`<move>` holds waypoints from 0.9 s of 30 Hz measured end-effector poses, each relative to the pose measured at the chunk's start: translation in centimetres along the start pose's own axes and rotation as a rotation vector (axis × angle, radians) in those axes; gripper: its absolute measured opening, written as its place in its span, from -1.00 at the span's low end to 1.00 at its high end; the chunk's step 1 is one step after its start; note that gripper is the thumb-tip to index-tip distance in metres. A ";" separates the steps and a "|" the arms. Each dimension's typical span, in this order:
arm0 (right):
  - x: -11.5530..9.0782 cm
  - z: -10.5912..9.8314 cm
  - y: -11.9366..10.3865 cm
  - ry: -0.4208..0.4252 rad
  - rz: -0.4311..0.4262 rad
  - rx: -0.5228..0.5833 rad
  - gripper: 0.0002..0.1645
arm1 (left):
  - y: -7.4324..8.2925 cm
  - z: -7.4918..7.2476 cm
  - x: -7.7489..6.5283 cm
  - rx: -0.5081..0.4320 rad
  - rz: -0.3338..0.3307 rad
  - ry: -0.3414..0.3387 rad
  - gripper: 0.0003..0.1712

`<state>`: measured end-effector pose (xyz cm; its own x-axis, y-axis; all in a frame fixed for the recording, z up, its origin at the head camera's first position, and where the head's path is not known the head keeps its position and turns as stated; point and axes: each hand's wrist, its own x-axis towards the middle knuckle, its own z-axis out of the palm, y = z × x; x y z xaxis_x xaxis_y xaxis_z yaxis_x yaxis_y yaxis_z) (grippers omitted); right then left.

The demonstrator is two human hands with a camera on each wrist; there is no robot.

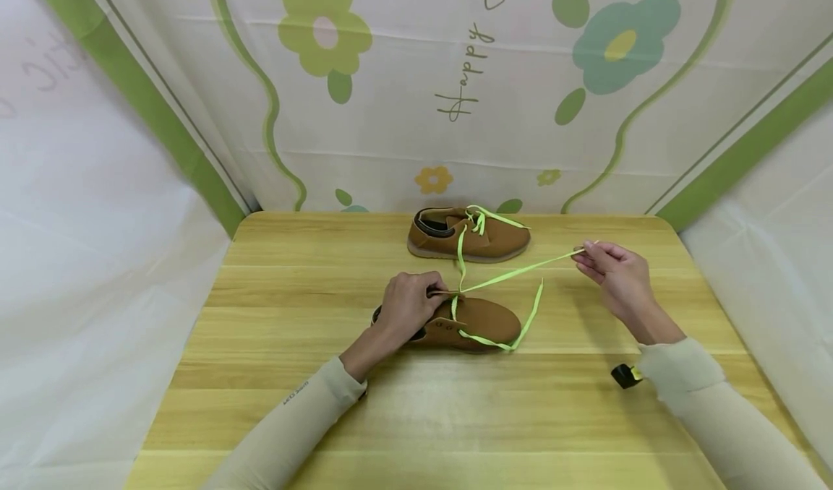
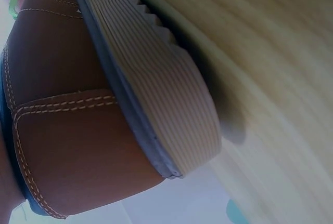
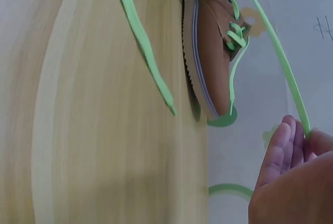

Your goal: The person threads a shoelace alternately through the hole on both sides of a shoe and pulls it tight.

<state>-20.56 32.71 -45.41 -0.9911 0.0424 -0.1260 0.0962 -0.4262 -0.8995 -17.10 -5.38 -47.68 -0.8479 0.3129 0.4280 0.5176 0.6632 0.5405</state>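
Observation:
A brown shoe (image 1: 491,319) rests on the table, its toe to the right, with a neon green lace (image 1: 527,267) through its eyelets. My left hand (image 1: 406,302) pinches the shoe's far eyelet flap between thumb and fingers. Out to the right, my right hand (image 1: 618,273) pinches one lace end, and that length runs straight from the flap to the fingertips. The other lace end (image 1: 534,309) trails past the toe. The left wrist view is filled by the shoe's stitched heel (image 2: 78,151) and ribbed sole (image 2: 166,99). Part of the shoe's opening is hidden by my left hand.
A second brown shoe (image 1: 501,241), with its green lace knotted, stands behind the first at the table's back edge. Behind the wooden table (image 1: 416,432) hangs a floral curtain (image 1: 403,114). A small black object (image 1: 625,376) shows beside my right sleeve.

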 end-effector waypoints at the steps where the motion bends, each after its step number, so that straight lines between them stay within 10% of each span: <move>1: 0.0 -0.3 0.0 0.015 0.004 -0.007 -0.93 | 0.0 0.0 0.0 -0.001 0.000 0.001 -0.86; 27: -0.9 -2.3 0.6 0.118 0.049 -0.023 -0.88 | 0.2 -0.3 0.2 0.006 -0.019 -0.034 -0.84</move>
<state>-19.44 34.50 -46.76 -0.9675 0.1287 -0.2176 0.1480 -0.4097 -0.9002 -17.14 -5.40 -47.28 -0.8611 0.3229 0.3927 0.5006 0.6735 0.5438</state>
